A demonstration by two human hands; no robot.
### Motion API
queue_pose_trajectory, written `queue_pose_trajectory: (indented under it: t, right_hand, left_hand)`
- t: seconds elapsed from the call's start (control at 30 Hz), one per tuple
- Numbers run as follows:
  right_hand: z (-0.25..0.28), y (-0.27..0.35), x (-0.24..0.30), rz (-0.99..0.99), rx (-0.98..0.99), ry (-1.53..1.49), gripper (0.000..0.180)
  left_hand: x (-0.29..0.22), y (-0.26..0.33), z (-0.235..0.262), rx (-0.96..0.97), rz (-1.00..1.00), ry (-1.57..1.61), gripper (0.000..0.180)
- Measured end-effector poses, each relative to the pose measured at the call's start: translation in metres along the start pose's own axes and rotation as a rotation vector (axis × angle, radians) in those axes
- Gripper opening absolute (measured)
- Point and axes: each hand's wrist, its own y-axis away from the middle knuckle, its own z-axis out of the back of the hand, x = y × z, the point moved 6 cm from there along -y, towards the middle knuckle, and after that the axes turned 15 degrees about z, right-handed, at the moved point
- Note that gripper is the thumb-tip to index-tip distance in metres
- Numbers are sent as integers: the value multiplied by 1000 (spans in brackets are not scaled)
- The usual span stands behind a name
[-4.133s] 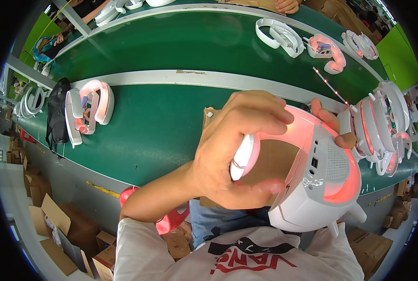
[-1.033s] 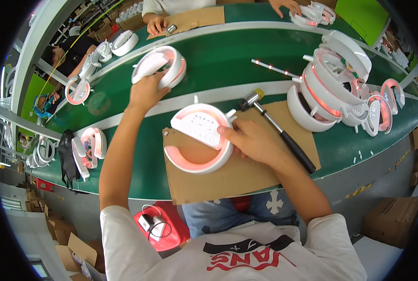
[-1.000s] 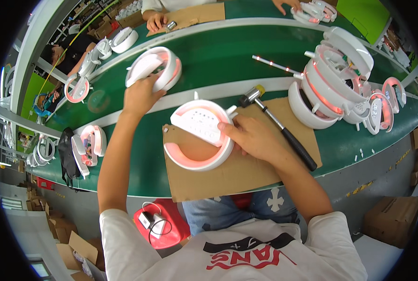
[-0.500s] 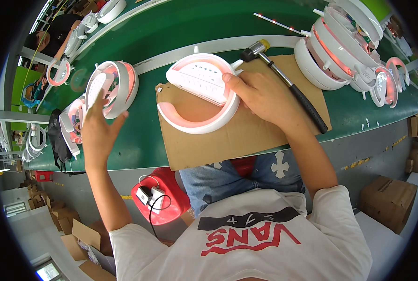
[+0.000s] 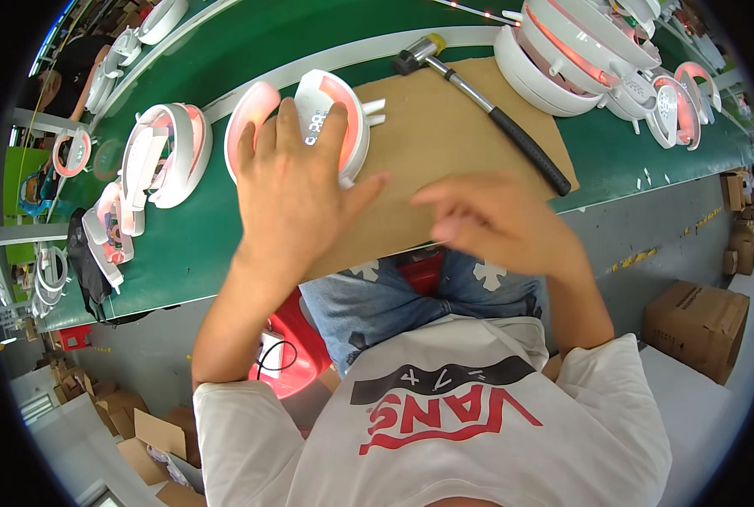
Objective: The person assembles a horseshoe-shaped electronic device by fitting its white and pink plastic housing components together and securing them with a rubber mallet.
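Note:
A white C-shaped appliance (image 5: 361, 145) with a pink inner band and a lit digital display lies at the left end of a brown cardboard sheet (image 5: 444, 127). My left hand (image 5: 291, 190) reaches over it, fingers spread across its face and thumb held out to the right. Much of the appliance is hidden beneath that hand. Nearer the table's front edge, my right hand (image 5: 503, 221) hovers with nothing in it, fingers loosely bent and apart. Beyond it a hammer (image 5: 529, 150) with a black grip rests on the cardboard.
Similar ring appliances (image 5: 193, 165) stand on the green table to the left. White rounded housings (image 5: 554, 63) are stacked at the back right, near a lit strip (image 5: 470, 10). A red stool (image 5: 296, 338) and a carton (image 5: 698, 329) sit below table height.
My right hand has let go of the appliance and drawn back toward me. My left hand has come over from the left-hand rings onto it. The appliance has turned, its gap now facing away.

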Motion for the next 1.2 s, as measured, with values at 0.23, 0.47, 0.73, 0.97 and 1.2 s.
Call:
queue_pose_trajectory:
  t: [0.23,0.47,0.73,0.97,1.2]
  right_hand:
    - [63,50,-21,73,-359,1023,38]
    - [65,53,-35,-232,-218,978,28]
    - [64,87,9,-306,-356,491,29]
    - [32,77,44,28,-149,580,40]
    - [26,68,65,101,-204,734,40]
  left_hand:
    - [23,-6,6,341,-185,365,63]
    - [-6,9,-21,26,145,70,73]
    - [13,11,-29,-32,103,299,65]
    - [19,12,-47,-201,83,343,67]
    - [16,9,-40,-150,112,396,60]
